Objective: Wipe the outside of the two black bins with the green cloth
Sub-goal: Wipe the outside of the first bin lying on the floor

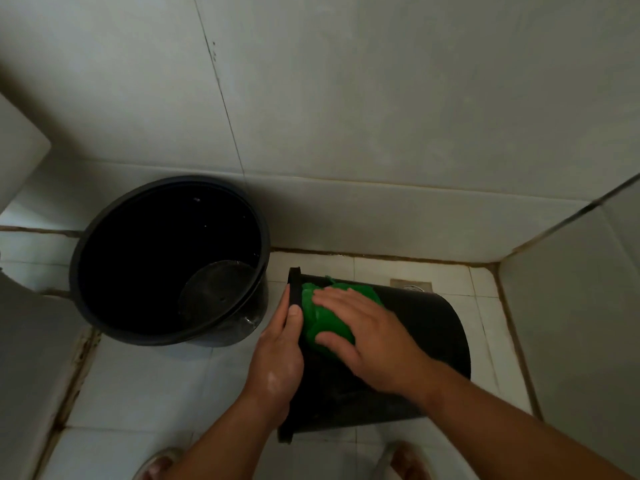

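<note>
One black bin (426, 327) lies on its side on the tiled floor, its rim pointing left. My left hand (277, 355) grips that rim, thumb on the outside. The green cloth (320, 311) is bunched on the bin's upper side near the rim, and my right hand (367, 334) presses flat on it with spread fingers. The second black bin (104, 271) stands upright to the left, its mouth open, a little water in its bottom.
White tiled walls (381, 116) close in behind and on the right, forming a corner. A floor drain (412, 285) sits just behind the lying bin. A white fixture (20, 154) juts in at the left. My sandalled feet (159, 462) show at the bottom edge.
</note>
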`<action>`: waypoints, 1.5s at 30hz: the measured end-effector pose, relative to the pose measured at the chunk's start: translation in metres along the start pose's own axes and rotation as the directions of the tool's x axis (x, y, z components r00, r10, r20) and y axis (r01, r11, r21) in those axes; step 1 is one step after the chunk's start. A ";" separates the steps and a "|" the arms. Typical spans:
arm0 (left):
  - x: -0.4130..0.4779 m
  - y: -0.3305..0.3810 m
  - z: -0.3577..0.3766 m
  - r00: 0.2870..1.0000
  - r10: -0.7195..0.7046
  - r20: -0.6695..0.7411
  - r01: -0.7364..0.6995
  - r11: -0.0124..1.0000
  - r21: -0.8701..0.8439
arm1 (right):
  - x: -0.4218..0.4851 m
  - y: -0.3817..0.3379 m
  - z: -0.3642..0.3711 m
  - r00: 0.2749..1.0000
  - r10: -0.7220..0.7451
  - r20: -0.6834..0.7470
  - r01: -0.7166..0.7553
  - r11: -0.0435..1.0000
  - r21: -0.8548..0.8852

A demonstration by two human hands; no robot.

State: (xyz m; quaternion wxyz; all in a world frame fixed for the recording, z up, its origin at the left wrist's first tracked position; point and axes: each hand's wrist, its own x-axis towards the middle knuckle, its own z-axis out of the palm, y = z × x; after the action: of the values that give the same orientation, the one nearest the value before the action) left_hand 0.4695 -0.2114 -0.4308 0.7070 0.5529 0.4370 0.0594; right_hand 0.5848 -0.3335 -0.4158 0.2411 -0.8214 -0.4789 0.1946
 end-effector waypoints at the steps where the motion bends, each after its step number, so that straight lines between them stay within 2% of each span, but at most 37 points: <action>1: 0.000 0.000 0.000 1.000 0.005 0.007 -0.005 1.000 0.005 | 0.006 0.011 -0.006 0.997 0.071 -0.023 -0.071 0.997 0.009; 3: -0.002 -0.001 0.000 1.000 0.019 -0.003 -0.019 1.000 0.009 | 0.019 0.023 -0.017 0.962 0.261 -0.078 -0.257 0.965 0.058; 5: -0.002 -0.002 0.000 0.999 0.032 -0.023 -0.032 0.999 0.028 | 0.023 0.019 -0.014 0.946 0.302 -0.121 -0.298 0.953 0.047; 12: 0.005 0.005 0.001 0.999 -0.015 -0.035 0.012 0.996 -0.090 | -0.019 -0.016 0.029 0.992 -0.063 -0.110 0.058 0.997 -0.043; 14: 0.008 0.006 0.001 0.999 -0.025 -0.039 0.022 0.997 -0.080 | -0.026 -0.001 0.024 0.987 -0.084 -0.138 0.074 0.994 -0.077; 16: 0.010 0.005 0.000 0.998 -0.025 -0.052 0.023 0.999 -0.034 | -0.033 0.024 0.007 0.968 0.095 -0.232 -0.102 0.995 -0.021; 19: 0.011 0.002 0.001 0.999 -0.019 -0.050 0.020 1.000 0.024 | -0.049 0.066 -0.023 0.831 0.436 -0.344 -0.431 0.897 0.097; 22: 0.009 0.001 0.004 0.998 0.011 -0.066 -0.006 0.998 0.069 | -0.052 0.073 -0.026 0.718 0.557 -0.417 -0.548 0.822 0.153; 24: 0.010 0.000 0.005 0.997 0.010 -0.079 -0.003 0.997 0.082 | -0.044 0.054 -0.010 0.733 0.515 -0.445 -0.511 0.848 0.140; 26: 0.012 -0.002 0.004 0.995 0.016 -0.100 -0.008 0.997 0.082 | -0.032 0.022 0.014 0.815 0.404 -0.415 -0.387 0.913 0.128; 28: 0.012 -0.002 0.003 0.995 0.010 -0.104 -0.004 0.998 0.058 | -0.024 -0.008 0.036 0.901 0.210 -0.381 -0.198 0.978 0.070; 31: 0.009 0.004 0.002 0.997 -0.022 -0.080 0.020 0.999 -0.034 | -0.024 -0.018 0.047 0.956 -0.053 -0.289 0.063 0.998 0.024; 33: 0.010 0.006 0.001 0.997 -0.023 -0.069 0.021 1.000 -0.020 | -0.031 -0.001 0.041 0.961 -0.111 -0.255 0.109 0.994 -0.022; 35: 0.010 0.009 0.002 0.997 -0.029 -0.069 0.026 0.999 -0.033 | -0.045 0.024 0.032 0.950 -0.020 -0.310 0.017 1.000 -0.013; 39: 0.016 0.006 0.002 0.998 -0.014 -0.066 0.017 0.998 0.053 | -0.071 0.074 0.003 0.835 0.292 -0.466 -0.268 0.956 0.118; 40: 0.018 0.002 0.002 0.998 -0.007 -0.069 0.012 0.998 0.067 | -0.074 0.081 -0.002 0.786 0.376 -0.490 -0.333 0.926 0.176; 42: 0.019 -0.003 0.002 0.997 0.003 -0.082 0.003 0.997 0.073 | -0.068 0.076 -0.006 0.632 0.556 -0.540 -0.437 0.831 0.343; 43: 0.018 -0.003 0.003 0.996 0.011 -0.086 -0.004 0.997 0.082 | -0.062 0.068 -0.002 0.557 0.614 -0.560 -0.482 0.787 0.385; 44: 0.017 -0.003 0.004 0.997 0.012 -0.082 -0.005 0.997 0.081 | -0.056 0.056 0.005 0.523 0.626 -0.578 -0.515 0.773 0.370; 45: 0.016 -0.003 0.003 0.997 0.009 -0.078 -0.003 0.997 0.079 | -0.050 0.041 0.015 0.540 0.600 -0.590 -0.521 0.789 0.326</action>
State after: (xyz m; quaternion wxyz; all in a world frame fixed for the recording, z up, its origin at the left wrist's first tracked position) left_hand 0.4804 -0.2055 -0.4422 0.6668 0.5788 0.4647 0.0662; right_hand 0.5819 -0.3918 -0.4472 0.3654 -0.9288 -0.0595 -0.0191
